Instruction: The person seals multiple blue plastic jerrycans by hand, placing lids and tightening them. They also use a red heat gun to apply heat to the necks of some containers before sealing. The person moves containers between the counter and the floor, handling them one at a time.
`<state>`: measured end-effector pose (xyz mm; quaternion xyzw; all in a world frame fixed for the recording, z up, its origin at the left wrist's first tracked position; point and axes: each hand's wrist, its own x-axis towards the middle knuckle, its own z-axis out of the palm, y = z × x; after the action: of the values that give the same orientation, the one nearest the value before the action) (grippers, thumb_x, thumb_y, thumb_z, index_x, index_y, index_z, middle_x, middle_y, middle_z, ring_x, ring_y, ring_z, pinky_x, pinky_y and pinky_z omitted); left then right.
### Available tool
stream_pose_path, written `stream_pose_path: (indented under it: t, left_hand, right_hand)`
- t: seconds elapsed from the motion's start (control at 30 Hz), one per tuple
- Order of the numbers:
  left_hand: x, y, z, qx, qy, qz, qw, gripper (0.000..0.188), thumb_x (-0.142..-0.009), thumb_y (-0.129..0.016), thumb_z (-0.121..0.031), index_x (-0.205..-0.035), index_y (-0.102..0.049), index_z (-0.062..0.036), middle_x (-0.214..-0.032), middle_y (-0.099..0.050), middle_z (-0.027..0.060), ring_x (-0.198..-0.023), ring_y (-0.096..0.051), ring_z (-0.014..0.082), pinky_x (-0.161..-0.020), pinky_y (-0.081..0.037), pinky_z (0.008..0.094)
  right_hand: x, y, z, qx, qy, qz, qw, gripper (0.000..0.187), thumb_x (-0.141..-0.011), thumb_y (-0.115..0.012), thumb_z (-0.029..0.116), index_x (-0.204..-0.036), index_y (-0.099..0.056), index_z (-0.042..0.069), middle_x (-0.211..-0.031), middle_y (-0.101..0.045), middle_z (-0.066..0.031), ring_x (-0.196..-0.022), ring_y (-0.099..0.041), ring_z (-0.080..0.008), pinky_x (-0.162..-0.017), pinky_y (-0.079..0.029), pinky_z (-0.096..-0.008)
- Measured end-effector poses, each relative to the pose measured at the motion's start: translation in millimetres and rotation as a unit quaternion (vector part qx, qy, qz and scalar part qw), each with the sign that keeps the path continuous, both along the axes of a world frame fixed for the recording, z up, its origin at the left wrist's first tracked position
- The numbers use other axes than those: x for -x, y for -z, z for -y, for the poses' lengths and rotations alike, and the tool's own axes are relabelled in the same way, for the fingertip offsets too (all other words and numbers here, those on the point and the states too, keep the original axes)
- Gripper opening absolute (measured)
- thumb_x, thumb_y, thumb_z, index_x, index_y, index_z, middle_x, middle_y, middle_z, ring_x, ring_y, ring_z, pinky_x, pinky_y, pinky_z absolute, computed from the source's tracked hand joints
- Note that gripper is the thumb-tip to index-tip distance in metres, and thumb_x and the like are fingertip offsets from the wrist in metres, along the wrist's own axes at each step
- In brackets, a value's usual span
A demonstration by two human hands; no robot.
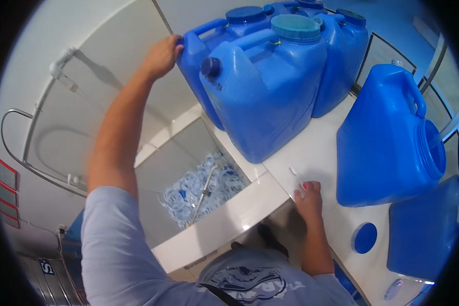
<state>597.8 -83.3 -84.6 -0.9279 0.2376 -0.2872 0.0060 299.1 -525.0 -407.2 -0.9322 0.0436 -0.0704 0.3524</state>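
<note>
My left hand (163, 57) reaches up to the far left jug, its fingers closed around the small dark spout cap at that jug's upper corner. In front of it stands a blue water jug (270, 97) with a greenish lid (296, 27) and a dark spout cap (210, 67). My right hand (309, 200) is low over the white counter, fingers pinched on a small red piece (304, 186) whose kind I cannot make out. Just beyond those fingertips, a small white piece (292, 171) lies on the counter.
Several more blue jugs stand behind. An uncapped blue jug (375, 137) is at the right, with a loose blue lid (364, 238) near it. To the left, a tiled basin (209, 242) holds a pile of clear rings (188, 186) and a metal rod. White pipes run along the wall.
</note>
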Motion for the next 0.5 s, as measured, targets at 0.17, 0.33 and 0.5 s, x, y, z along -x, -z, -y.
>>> stream_pose_path:
  t: [0.17,0.33,0.5]
  left_hand:
    - [-9.9,-19.6,4.9,0.236,-0.175,-0.24,0.925,0.068,-0.107,-0.029,-0.056,-0.112,-0.065,0.0026,-0.099,-0.071,0.0256,-0.098,-0.069,0.0397,-0.087,-0.052,0.0454]
    - [-29.7,3.3,10.9,0.145,-0.226,-0.114,0.957,0.084,-0.102,-0.028,-0.069,-0.106,-0.066,0.0058,-0.103,-0.07,0.0286,-0.103,-0.069,0.0419,-0.09,-0.052,0.0486]
    - [-4.0,-2.0,11.4,0.104,-0.177,-0.065,0.977,0.078,-0.102,-0.038,-0.067,-0.126,-0.058,0.0046,-0.11,-0.071,0.026,-0.106,-0.068,0.0422,-0.094,-0.051,0.0487]
  right_hand:
    - [-10.5,2.6,8.5,-0.005,-0.014,-0.06,0.998,0.043,-0.087,-0.074,0.032,-0.113,-0.06,0.002,-0.119,-0.054,-0.0193,-0.103,-0.063,-0.0396,-0.089,-0.053,-0.0491]
    - [-11.0,-6.2,6.7,0.026,-0.043,-0.098,0.994,0.054,-0.085,-0.076,0.038,-0.119,-0.055,0.003,-0.123,-0.05,-0.0198,-0.105,-0.062,-0.0403,-0.089,-0.053,-0.0489]
    - [-10.9,-16.9,2.1,0.032,-0.044,-0.103,0.993,0.058,-0.084,-0.077,0.042,-0.12,-0.053,0.003,-0.123,-0.05,-0.0196,-0.106,-0.062,-0.04,-0.09,-0.054,-0.0483]
